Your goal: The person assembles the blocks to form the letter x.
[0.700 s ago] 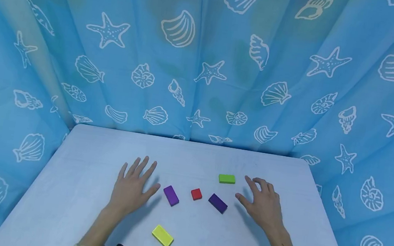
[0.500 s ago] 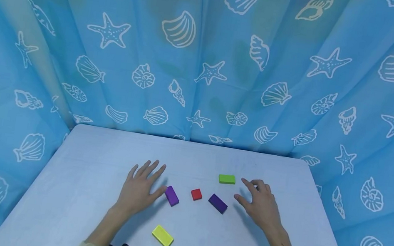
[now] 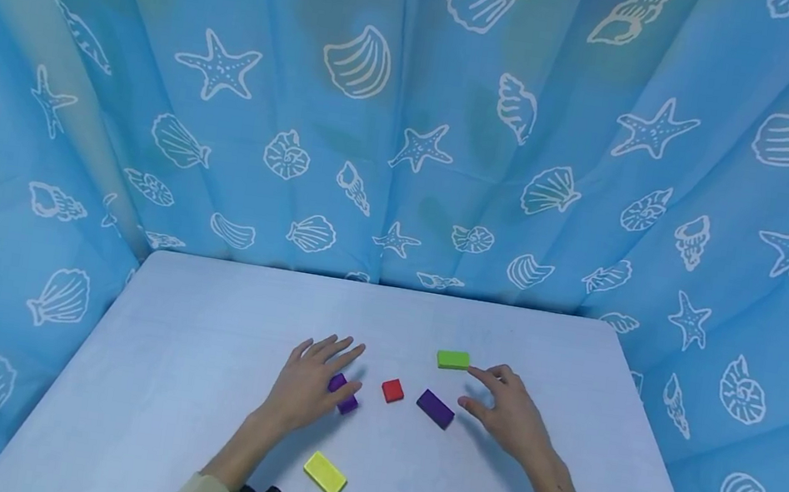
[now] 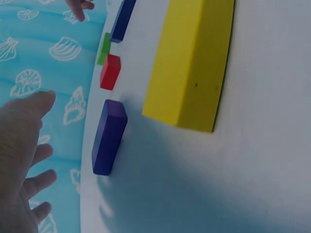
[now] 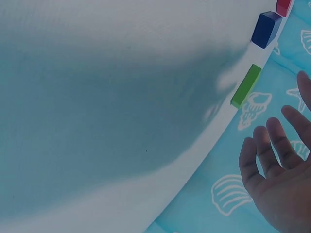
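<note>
My left hand (image 3: 305, 385) hovers with spread fingers over a purple block (image 3: 348, 405), partly covering it in the head view. The left wrist view shows that hand apart from the block (image 4: 108, 141), nothing in its grasp. Fingers parted and holding nothing, my right hand (image 3: 516, 414) hangs over the table's right side. Its index fingertip overlaps the right end of a flat green block (image 3: 452, 360), and its thumb points toward a dark purple block (image 3: 435, 409). Between the two purple blocks lies a small red block (image 3: 393, 390).
A yellow block (image 3: 325, 474) lies nearest the front, to the right of my left forearm. All the blocks rest on a white-covered table (image 3: 206, 295). Behind and beside it hangs a blue curtain (image 3: 388, 186) with white shells and starfish.
My left hand has moved right, from beside the purple block to over it. The right hand has shifted slightly left toward the green and dark purple blocks. The blocks have stayed put.
</note>
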`<state>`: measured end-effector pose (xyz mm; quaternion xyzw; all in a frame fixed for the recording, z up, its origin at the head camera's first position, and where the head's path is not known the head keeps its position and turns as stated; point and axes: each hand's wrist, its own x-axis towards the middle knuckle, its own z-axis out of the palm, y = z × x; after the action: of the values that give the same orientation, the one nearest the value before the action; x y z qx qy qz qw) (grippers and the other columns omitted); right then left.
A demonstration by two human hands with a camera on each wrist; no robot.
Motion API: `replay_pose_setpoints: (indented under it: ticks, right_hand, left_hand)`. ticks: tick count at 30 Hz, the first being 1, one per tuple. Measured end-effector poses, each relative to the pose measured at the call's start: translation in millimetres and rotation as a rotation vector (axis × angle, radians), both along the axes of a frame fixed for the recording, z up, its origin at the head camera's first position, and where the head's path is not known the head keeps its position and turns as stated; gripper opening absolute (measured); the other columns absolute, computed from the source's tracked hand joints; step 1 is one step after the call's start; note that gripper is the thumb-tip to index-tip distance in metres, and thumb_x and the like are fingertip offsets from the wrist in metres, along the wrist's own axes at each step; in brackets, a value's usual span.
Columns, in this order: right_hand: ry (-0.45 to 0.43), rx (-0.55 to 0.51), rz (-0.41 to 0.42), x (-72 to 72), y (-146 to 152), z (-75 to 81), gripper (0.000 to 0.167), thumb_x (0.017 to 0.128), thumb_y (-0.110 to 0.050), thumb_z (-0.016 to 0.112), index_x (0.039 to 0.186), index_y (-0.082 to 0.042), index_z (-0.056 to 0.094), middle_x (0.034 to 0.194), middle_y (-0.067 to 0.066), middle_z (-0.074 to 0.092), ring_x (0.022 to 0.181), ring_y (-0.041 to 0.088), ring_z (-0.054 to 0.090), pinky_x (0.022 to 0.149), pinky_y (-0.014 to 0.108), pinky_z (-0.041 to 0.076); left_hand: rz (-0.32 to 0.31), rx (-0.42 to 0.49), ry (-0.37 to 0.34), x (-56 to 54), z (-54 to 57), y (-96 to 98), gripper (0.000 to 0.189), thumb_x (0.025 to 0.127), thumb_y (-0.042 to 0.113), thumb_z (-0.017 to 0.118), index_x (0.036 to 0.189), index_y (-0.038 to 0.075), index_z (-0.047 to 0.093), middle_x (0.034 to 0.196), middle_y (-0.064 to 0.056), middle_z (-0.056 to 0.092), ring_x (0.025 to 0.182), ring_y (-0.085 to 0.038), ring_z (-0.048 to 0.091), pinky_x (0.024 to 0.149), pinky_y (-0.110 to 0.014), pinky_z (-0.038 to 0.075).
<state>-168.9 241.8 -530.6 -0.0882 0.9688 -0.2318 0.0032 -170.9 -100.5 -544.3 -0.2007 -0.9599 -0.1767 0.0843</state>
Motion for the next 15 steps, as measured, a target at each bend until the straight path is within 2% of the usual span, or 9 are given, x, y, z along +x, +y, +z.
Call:
replay_pose_setpoints:
  ticks: [9, 15]
  right_hand:
    - [-0.100, -0.047, 0.016, -3.5, -9, -2.2, 0.057, 0.087, -0.036, 0.079, 0.139, -0.020, 0.061, 0.125, 0.006, 0.060, 0.118, 0.028, 0.059, 0.098, 0.049, 0.053]
    - [-0.149, -0.071, 0.038, -3.8, -15, -4.2, 0.057, 0.085, -0.031, 0.081, 0.138, -0.021, 0.062, 0.120, 0.003, 0.060, 0.107, 0.022, 0.059, 0.087, 0.039, 0.056]
  left_hand:
    - [-0.024, 0.019, -0.015, 0.5, -3.4, 11.2, 0.058, 0.095, 0.048, 0.066, 0.148, 0.028, 0.052, 0.145, -0.001, 0.058, 0.139, -0.031, 0.047, 0.114, -0.060, 0.031]
    - [-0.041, -0.003, -0.013, -1.8, -6.7, 19.2, 0.056, 0.094, 0.049, 0.066, 0.146, 0.030, 0.054, 0.141, 0.000, 0.061, 0.136, -0.028, 0.051, 0.113, -0.059, 0.034]
